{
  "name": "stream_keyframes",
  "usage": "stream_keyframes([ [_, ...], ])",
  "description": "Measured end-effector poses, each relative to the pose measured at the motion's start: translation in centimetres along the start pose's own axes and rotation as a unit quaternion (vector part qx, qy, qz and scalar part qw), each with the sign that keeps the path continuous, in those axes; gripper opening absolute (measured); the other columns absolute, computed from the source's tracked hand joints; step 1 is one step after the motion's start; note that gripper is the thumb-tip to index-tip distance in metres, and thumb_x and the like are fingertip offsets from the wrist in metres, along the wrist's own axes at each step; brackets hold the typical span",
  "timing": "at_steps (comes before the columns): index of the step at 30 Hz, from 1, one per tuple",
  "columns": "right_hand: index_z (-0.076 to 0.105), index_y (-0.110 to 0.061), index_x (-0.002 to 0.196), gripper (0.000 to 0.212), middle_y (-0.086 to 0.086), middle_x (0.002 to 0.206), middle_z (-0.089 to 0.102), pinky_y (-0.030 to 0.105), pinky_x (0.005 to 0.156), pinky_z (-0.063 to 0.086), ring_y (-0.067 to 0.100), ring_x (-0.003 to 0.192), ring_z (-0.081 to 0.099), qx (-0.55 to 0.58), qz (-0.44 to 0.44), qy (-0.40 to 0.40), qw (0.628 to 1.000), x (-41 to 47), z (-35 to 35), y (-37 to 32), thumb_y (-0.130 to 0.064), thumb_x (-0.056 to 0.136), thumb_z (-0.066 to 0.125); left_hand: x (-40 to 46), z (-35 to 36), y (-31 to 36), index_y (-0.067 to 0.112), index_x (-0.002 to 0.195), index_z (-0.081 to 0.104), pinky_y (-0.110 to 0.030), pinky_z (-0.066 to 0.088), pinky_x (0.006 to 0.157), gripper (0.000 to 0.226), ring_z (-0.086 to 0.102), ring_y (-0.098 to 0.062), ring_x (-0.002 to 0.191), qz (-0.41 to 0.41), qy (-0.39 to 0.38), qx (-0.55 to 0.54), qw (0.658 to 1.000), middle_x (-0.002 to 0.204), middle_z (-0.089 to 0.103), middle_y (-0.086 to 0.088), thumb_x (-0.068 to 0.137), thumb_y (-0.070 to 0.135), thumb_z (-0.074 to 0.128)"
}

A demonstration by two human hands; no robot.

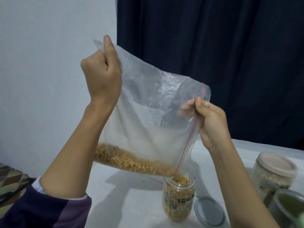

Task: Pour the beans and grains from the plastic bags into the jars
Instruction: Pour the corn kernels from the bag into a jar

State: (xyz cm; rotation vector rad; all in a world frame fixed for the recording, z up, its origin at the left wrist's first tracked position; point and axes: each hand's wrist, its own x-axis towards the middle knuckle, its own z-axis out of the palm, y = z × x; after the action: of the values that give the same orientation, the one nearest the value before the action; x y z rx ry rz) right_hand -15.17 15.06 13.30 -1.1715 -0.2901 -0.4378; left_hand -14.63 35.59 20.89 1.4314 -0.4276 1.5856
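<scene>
Nearest to me, low on the white surface [131,203], stands the clear plastic jar with a printed label [179,199], open and already filled with yellow grain almost to its neck. Its round grey lid [209,211] lies just beside it, on the right. I judge this jar is nearly done.

Above the jar I hold the large clear zip bag with a red seal line [148,116], tilted so its lower corner sits at the jar's mouth. A band of yellow grains [131,161] lies along the bottom edge of the bag, so a good part is left to pour, and I doubt the jar can take all of it.

My left hand [102,74] grips the raised corner of the bag, with the fingers curled closed around the plastic. My right hand [210,122] pinches the bag's open edge near the seal.

To the right, the clear jar with a pale pink lid [274,171] looks full and closed. A greenish container [289,208] is cut off by the frame edge and blurred; I cannot tell its contents. No other bags are in view.
</scene>
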Motion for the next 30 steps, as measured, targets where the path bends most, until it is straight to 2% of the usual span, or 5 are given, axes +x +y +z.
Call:
stream_keyframes([
  [8, 0.065, -0.009, 0.08, 0.029, 0.0, 0.07, 0.071, 0.039, 0.096, 0.049, 0.015, 0.066, 0.068, -0.02, -0.033, 0.031, 0.999, 0.4, 0.1, 0.7, -0.015, 0.101, 0.046, -0.1, 0.0, 0.2, 0.025, 0.047, 0.02, -0.012, 0.019, 0.043, 0.054, 0.029, -0.007, 0.034, 0.014, -0.013, -0.007, 1.0, 0.034, 0.033, 0.012, 0.098, 0.025, 0.036],
  [11, 0.064, -0.009, 0.079, 0.03, -0.001, 0.068, 0.07, 0.04, 0.096, 0.049, 0.016, 0.065, 0.068, -0.021, -0.029, 0.009, 0.999, 0.3, 0.0, 0.7, -0.014, 0.101, 0.044, -0.3, 0.1, 0.4, 0.025, 0.046, 0.02, -0.013, 0.019, 0.043, 0.052, 0.029, -0.007, 0.034, 0.009, -0.011, -0.012, 1.0, 0.034, 0.031, 0.011, 0.096, 0.03, 0.036],
  [19, 0.063, -0.009, 0.079, 0.03, 0.0, 0.068, 0.07, 0.041, 0.093, 0.048, 0.017, 0.064, 0.069, -0.016, -0.037, 0.021, 0.999, 0.1, -1.1, 0.7, -0.013, 0.101, 0.044, -1.2, 0.6, 0.2, 0.026, 0.046, 0.021, -0.01, 0.02, 0.042, 0.057, 0.032, -0.005, 0.033, 0.0, -0.02, -0.023, 1.0, 0.033, 0.033, 0.014, 0.1, 0.016, 0.036],
  [25, 0.063, -0.008, 0.078, 0.03, -0.001, 0.066, 0.069, 0.045, 0.095, 0.047, 0.017, 0.061, 0.069, -0.013, -0.03, 0.032, 0.999, -0.2, -1.0, 1.1, -0.013, 0.101, 0.044, -1.6, 0.8, 0.2, 0.028, 0.046, 0.02, -0.01, 0.021, 0.042, 0.058, 0.033, -0.004, 0.032, 0.0, -0.026, -0.022, 0.999, 0.032, 0.033, 0.014, 0.1, 0.014, 0.037],
  [30, 0.062, -0.008, 0.079, 0.03, 0.0, 0.066, 0.069, 0.041, 0.092, 0.049, 0.017, 0.061, 0.069, -0.003, -0.022, 0.021, 1.0, -0.2, -0.9, 1.1, -0.013, 0.102, 0.043, -1.3, 0.5, 0.1, 0.026, 0.046, 0.02, -0.011, 0.02, 0.042, 0.057, 0.031, -0.006, 0.033, -0.002, -0.029, -0.005, 1.0, 0.033, 0.033, 0.013, 0.1, 0.017, 0.036],
])
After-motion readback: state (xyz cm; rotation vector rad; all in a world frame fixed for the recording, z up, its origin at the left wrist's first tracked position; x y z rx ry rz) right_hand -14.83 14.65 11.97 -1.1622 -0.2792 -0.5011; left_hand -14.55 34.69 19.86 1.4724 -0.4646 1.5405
